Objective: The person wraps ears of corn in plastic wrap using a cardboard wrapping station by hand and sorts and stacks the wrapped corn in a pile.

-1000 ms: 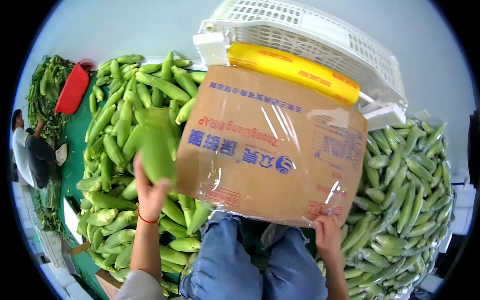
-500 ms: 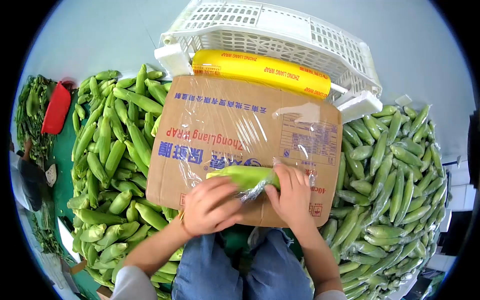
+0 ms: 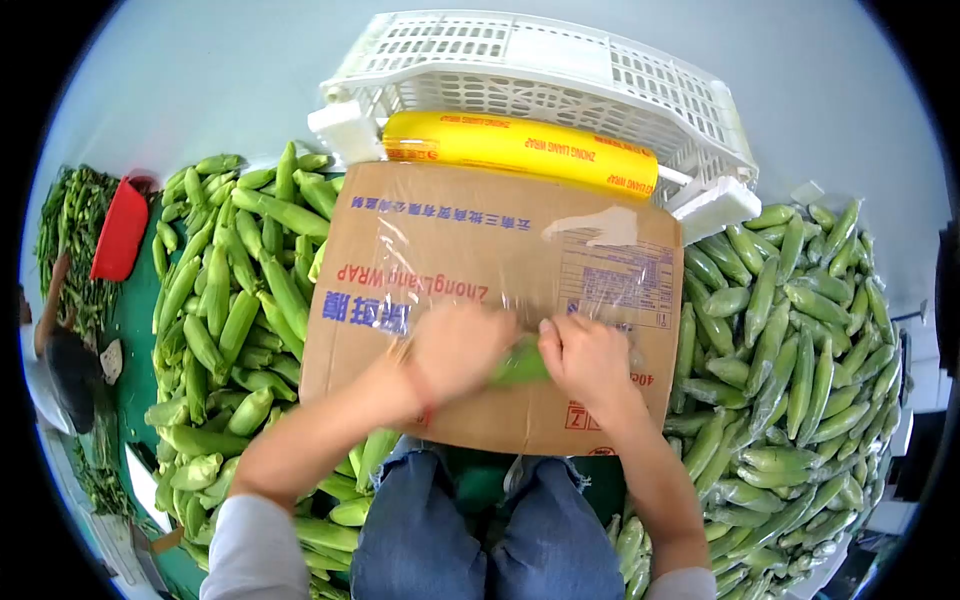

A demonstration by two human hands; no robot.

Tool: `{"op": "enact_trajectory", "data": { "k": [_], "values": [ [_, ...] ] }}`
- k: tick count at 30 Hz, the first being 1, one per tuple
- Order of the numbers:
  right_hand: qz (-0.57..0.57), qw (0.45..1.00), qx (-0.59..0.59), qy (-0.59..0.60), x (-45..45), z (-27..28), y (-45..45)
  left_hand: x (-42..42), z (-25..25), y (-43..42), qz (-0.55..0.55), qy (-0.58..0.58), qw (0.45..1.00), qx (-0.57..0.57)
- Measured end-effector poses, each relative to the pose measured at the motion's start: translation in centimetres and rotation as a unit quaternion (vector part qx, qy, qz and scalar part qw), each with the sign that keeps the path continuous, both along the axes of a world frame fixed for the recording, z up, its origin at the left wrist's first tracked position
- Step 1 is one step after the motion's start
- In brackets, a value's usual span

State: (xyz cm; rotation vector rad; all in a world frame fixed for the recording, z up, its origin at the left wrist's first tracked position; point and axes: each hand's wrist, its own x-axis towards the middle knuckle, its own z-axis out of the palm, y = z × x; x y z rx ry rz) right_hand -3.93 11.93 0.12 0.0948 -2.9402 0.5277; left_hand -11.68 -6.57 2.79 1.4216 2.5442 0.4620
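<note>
A green ear of corn (image 3: pixel 522 364) in its husk lies on the cardboard box (image 3: pixel 350 400) in front of me, partly hidden between my hands. My left hand (image 3: pixel 462 348) is at its left end, smeared by motion, so its fingers cannot be made out. At the right end my right hand (image 3: pixel 588 358) is closed, thumb pressed to curled fingers, apparently on the film. Clear plastic wrap (image 3: pixel 520 240) stretches over the box top, between the yellow roll (image 3: pixel 520 150) and my hands.
A white plastic crate (image 3: pixel 560 50) stands behind the roll. Unwrapped corn (image 3: pixel 225 300) is heaped at left, film-wrapped corn (image 3: pixel 780 350) at right. A red scoop-like container (image 3: pixel 120 230) lies far left, near another person's arm (image 3: pixel 52 290).
My left hand has moved up and right over the corn, from beside its lower left end. My right hand's fingers have curled shut. The corn is now more hidden.
</note>
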Motion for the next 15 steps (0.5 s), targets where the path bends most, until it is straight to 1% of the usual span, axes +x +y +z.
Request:
{"op": "enact_trajectory", "data": {
  "k": [1,2,3,4,5,7,8,9,10,11,12,13,15],
  "values": [
    [0.022,0.998,0.004,-0.059,0.5,1.0,-0.3,3.5,1.8,-0.6,0.088,-0.105,0.99,-0.045],
    [0.048,0.991,0.007,-0.122,1.4,2.3,-0.8,6.3,1.3,-2.3,0.043,0.028,0.997,0.054],
    [0.08,0.98,0.012,-0.184,1.8,3.0,-1.1,8.4,1.6,-3.7,0.04,-0.05,0.998,0.023],
    [0.1,0.967,-0.014,-0.235,2.0,3.0,-1.4,8.4,1.3,-4.1,0.03,-0.031,0.999,-0.001],
    [0.075,0.979,-0.037,-0.188,2.5,2.8,-1.5,8.5,1.2,-4.3,0.02,-0.014,0.999,-0.025],
    [0.031,0.993,-0.075,-0.084,2.8,2.9,-1.6,5.0,-0.1,-3.2,0.07,0.065,0.995,0.0],
    [0.063,0.994,-0.047,0.071,2.3,2.6,-1.3,2.0,-1.3,-2.2,0.101,0.108,0.989,0.026],
    [0.095,0.991,0.0,0.097,1.4,2.6,-1.4,-1.7,-2.4,-0.9,0.128,0.157,0.978,0.055],
    [0.124,0.983,0.048,0.125,0.4,2.6,-1.7,-5.3,-2.5,0.1,0.092,0.142,0.985,0.037],
    [0.151,0.972,0.097,0.149,-0.5,2.5,-1.9,-8.0,-2.4,1.1,0.055,0.124,0.991,0.019],
    [0.144,0.97,0.106,0.167,-1.8,1.3,-1.6,-9.7,-2.9,2.4,0.026,0.069,0.997,-0.033],
    [0.147,0.975,0.106,0.131,-3.3,1.4,-1.2,-10.9,-3.2,3.4,-0.004,0.01,0.996,-0.087],
    [0.147,0.984,0.09,0.038,-4.8,0.8,-1.0,-11.6,-2.7,3.5,-0.012,-0.004,0.996,-0.094]
  ]
}}
